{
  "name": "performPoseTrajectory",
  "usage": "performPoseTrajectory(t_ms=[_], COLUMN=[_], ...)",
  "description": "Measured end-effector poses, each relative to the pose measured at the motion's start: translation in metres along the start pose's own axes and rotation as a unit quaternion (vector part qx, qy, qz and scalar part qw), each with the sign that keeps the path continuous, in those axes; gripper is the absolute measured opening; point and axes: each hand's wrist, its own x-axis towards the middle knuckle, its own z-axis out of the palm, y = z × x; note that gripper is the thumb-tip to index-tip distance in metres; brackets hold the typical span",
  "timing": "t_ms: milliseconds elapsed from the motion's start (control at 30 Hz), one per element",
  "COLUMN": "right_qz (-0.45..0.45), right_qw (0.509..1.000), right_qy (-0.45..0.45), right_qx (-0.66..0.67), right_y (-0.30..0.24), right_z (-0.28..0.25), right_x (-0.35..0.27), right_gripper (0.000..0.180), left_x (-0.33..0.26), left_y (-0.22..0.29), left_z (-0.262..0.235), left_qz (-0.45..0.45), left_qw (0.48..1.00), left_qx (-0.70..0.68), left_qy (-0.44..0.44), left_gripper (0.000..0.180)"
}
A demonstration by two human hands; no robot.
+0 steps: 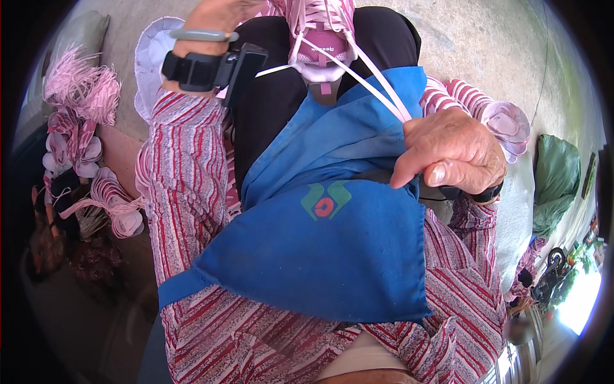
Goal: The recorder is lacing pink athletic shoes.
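Between my knees rests a pink shoe upper, its tongue facing me and its lacing partly threaded. Two strands of pale pink shoelace run taut from it to the right. My right hand is closed on these strands, fingers curled, above the blue apron. My left hand reaches to the left side of the upper at the top edge of the view, where its fingers are cut off. Another pale strand stretches from the upper toward the left wrist.
Bundles of pink laces and stacked pink shoe pieces lie at the left. More stacked pieces sit right of my knee. A green sack stands farther right. A black device is strapped to my left wrist.
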Motion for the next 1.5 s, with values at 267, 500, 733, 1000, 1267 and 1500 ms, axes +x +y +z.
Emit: performPoseTrajectory(t_ms=[267, 500, 733, 1000, 1267, 1500], right_qz=[0.074, -0.054, -0.063, 0.187, 0.160, 0.038], right_qw=[0.980, 0.957, 0.970, 0.903, 0.854, 0.812], right_qy=[0.019, 0.106, 0.043, 0.381, 0.350, 0.302], right_qx=[-0.183, -0.266, -0.232, -0.062, 0.351, 0.498], right_y=[0.032, 0.062, 0.087, 0.044, 0.101, 0.090], right_z=[0.054, 0.071, 0.092, 0.050, 0.035, -0.023], right_x=[0.052, 0.090, 0.112, 0.054, 0.071, 0.052], right_gripper=[0.022, 0.023, 0.015, 0.023, 0.032, 0.021], left_x=[-0.018, -0.110, -0.107, -0.124, -0.101, -0.114], left_y=[-0.005, -0.034, -0.089, -0.084, -0.077, -0.025], left_z=[0.030, 0.056, 0.071, 0.082, 0.097, 0.008], left_qz=[0.068, 0.033, -0.132, -0.011, -0.087, 0.058], left_qw=[0.744, 0.776, 0.941, 0.954, 0.980, 0.989], left_qx=[0.613, 0.520, 0.213, 0.185, 0.173, 0.058], left_qy=[0.257, 0.356, 0.226, 0.236, 0.050, 0.125], left_gripper=[0.015, 0.035, 0.042, 0.033, 0.032, 0.026])
